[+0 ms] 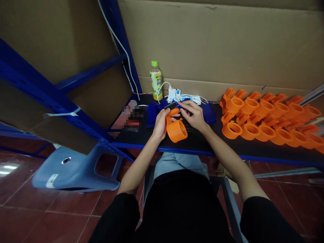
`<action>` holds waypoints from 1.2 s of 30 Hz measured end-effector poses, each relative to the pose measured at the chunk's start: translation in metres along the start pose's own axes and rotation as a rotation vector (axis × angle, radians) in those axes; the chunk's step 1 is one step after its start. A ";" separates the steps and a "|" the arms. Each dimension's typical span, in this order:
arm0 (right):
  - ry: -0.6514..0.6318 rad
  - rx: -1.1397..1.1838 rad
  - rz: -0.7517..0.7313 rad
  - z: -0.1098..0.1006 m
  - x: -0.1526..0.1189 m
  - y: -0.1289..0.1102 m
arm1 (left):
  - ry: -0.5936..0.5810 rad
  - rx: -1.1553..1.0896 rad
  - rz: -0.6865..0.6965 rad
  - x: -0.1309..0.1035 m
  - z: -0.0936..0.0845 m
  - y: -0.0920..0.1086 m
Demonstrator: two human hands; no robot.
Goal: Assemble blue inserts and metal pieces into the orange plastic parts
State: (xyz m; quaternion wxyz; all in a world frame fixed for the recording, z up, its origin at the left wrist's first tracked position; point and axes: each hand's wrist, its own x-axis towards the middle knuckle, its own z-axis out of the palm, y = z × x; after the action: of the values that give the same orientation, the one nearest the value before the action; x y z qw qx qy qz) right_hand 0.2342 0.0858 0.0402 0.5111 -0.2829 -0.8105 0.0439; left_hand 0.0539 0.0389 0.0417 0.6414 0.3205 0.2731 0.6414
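My left hand [160,125] is wrapped round an orange plastic part with a ring-shaped end [177,131], held just above the front edge of the bench. The ring hangs toward me, and the part's upper end lies between my two hands. At that end a small black strip [170,106] shows above my left thumb. My right hand [193,114] is bent in, its thumb and forefinger closed together beside the strip; what they pinch is too small to make out. Behind and under my hands lie flat dark-blue pieces [209,114].
Rows of similar orange parts [264,108] stand on the right of the black bench top [202,137]. A drink bottle [156,82] and a white charger with cables [172,93] are at the back. Blue rack posts rise left, above a blue plastic stool [81,168].
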 end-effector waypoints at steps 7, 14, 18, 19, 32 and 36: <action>-0.017 -0.093 -0.063 0.000 -0.001 0.004 | -0.012 -0.014 0.010 0.000 0.001 0.000; -0.025 -0.235 -0.098 -0.001 -0.002 -0.001 | 0.004 0.010 0.027 -0.003 0.004 0.001; -0.032 -0.249 -0.106 -0.001 -0.002 -0.003 | 0.008 0.015 0.023 -0.003 0.005 0.001; -0.037 -0.248 -0.101 -0.001 -0.002 -0.003 | 0.012 0.016 0.024 -0.003 0.005 0.002; -0.136 -0.151 -0.143 0.005 -0.007 -0.020 | 0.071 -0.005 0.001 -0.002 0.002 -0.004; -0.166 -0.147 -0.102 0.006 -0.008 -0.023 | 0.078 -0.020 0.017 0.000 0.001 -0.006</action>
State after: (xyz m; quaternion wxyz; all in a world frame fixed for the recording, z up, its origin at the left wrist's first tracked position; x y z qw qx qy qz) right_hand 0.2222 0.0642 0.0393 0.4218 -0.2733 -0.8643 -0.0186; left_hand 0.0586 0.0389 0.0379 0.6281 0.2911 0.2886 0.6614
